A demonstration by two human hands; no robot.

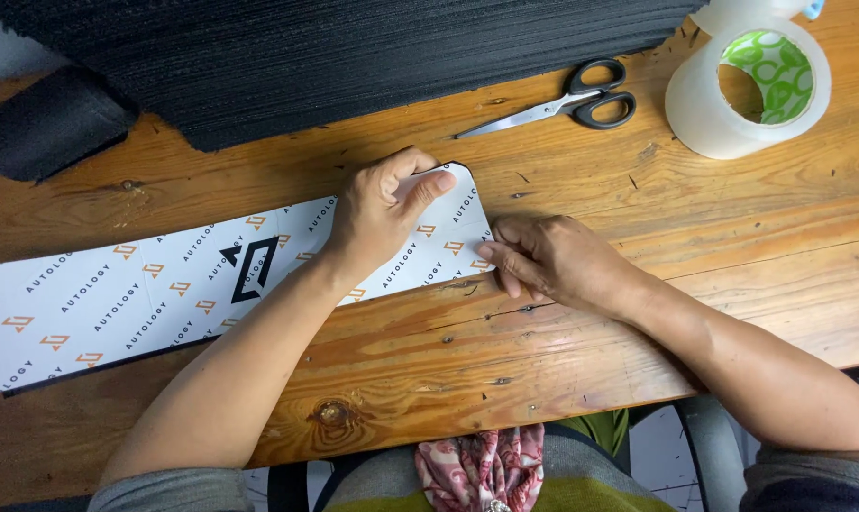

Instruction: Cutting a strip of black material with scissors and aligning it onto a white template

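Patterned pink cloth (482, 469) shows at the bottom edge, in the lap of a person seated at a worn wooden surface (562, 351). On that surface lies a long white printed sheet (117, 303) with a thin dark border, running from the left edge toward the middle and ending in a rounded corner. Both bare hands work at that rounded end. The left hand (382, 213) rests on top of the sheet, fingers loosely curled and the thumb stretched out flat, pressing the paper down — it grips nothing. The right hand (548, 258) sits just beside the sheet's right edge, its fingers bent and their tips touching the border; whether they pinch the edge or only press against it cannot be told.

Beyond the hands, a pair of scissors (567, 102) with black handles lies closed on the wood, well apart from the sheet. To its right stands a roll of clear tape (747, 90) with a green-patterned core. A thick stack of black sheets (335, 57) fills the far side — and a smaller black block (45, 123) sits at its left.
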